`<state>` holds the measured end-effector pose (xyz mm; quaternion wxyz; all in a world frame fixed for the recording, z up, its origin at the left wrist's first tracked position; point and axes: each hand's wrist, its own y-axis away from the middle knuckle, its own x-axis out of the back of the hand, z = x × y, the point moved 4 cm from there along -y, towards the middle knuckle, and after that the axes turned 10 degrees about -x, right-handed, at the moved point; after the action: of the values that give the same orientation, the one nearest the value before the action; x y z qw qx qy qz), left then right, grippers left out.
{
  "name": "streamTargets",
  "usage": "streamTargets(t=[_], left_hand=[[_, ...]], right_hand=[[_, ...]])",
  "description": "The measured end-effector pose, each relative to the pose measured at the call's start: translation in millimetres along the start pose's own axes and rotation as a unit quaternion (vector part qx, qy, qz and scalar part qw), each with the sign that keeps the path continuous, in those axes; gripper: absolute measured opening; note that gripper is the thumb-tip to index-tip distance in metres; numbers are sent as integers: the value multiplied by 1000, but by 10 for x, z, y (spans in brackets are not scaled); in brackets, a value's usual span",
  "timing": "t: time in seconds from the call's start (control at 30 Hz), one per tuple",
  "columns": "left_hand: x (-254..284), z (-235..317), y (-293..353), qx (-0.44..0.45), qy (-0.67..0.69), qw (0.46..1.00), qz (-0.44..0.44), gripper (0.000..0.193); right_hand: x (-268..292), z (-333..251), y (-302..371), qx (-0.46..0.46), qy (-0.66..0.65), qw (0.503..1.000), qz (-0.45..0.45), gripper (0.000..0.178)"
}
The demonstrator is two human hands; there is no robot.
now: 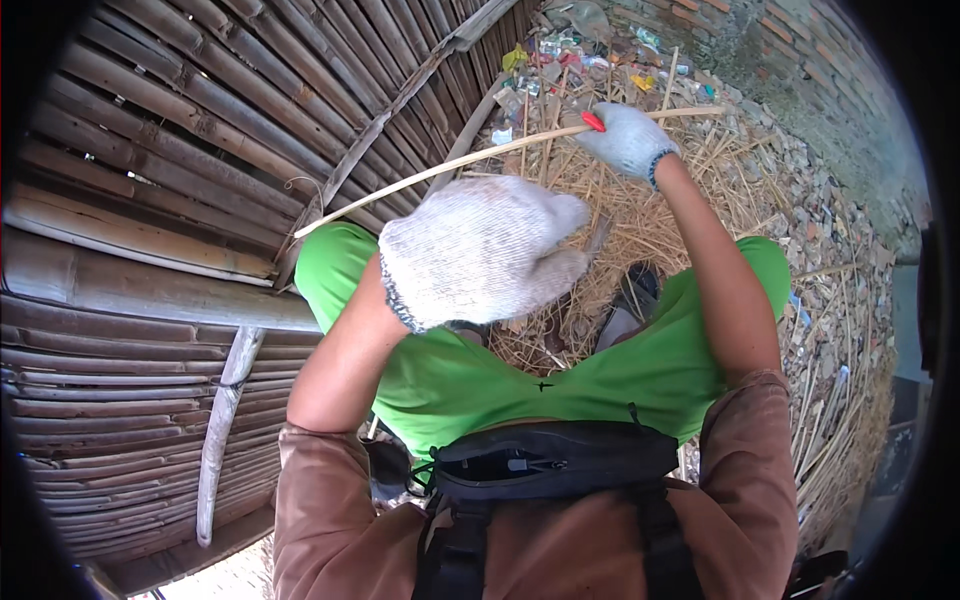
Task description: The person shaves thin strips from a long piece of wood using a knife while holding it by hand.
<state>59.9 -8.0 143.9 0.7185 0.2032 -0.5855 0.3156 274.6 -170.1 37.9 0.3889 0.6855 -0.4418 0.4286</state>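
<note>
My right hand (pixel 628 142), in a white knitted glove, is closed around a long, pale bamboo strip (pixel 480 156). A small red piece (pixel 593 121) shows at its fingertips; I cannot make out what it is. The strip slants from beyond that hand down to the left, ending by my left knee. Closer to the camera is my gloved left hand (pixel 480 252), its fingers curled and pressed together. Whatever it may hold is hidden, though a thin greyish edge (pixel 600 235) shows just past the fingertips.
Bamboo shavings (pixel 640 225) cover the ground between my feet. Litter and rubble (pixel 800 240) lie farther out, up to a brick wall (pixel 800 70). A bamboo-slat wall (pixel 190 130) stands close on my left. A black waist bag (pixel 555 455) sits across my lap.
</note>
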Motion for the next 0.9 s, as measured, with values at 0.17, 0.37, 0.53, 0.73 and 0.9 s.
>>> streamTargets(t=[0.17,0.37,0.53,0.73,0.9], left_hand=[[-39,310,382,-168,12,977,133,46],[-22,636,58,-274,-3,962,10,45],[67,497,-70,-296,52,953,-43,43],[357,-867,551,8,176,971,159,41],[-950,-2121,1743,331,-81,844,414,32]], right_hand=[[-214,-109,-241,65,6,998,3,54],[-199,-17,-138,54,14,997,54,58],[-185,14,-16,181,67,973,125,68],[104,25,-68,33,28,998,40,51],[309,228,-214,41,16,993,110,47]])
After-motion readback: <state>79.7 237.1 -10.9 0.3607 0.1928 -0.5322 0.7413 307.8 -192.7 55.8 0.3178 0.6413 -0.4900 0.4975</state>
